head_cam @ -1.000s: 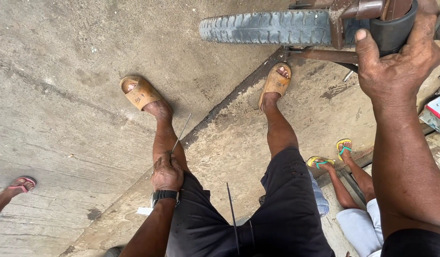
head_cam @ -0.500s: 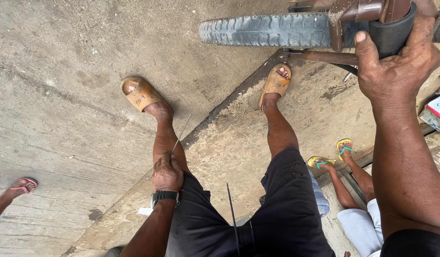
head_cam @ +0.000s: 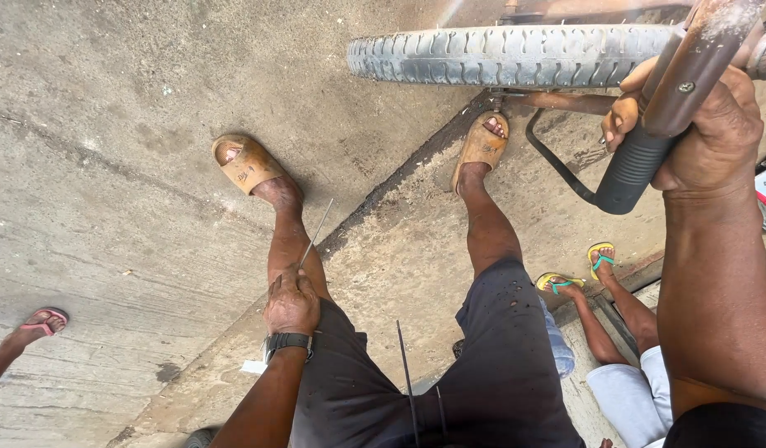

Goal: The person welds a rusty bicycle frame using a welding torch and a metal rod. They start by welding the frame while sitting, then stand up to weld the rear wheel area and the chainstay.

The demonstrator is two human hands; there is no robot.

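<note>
Handlebar grip [head_cam: 640, 170] shifted leftward, black, ribbed.

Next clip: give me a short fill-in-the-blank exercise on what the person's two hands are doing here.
1. The right hand grips a black rubber ____ on a rusty handlebar.
2. The left hand pinches a thin metal ____.
3. On the left wrist sits a black ____.
4. Ahead of the sandals lies a ridged ____.

Missing words: grip; rod; watch; tyre
</note>
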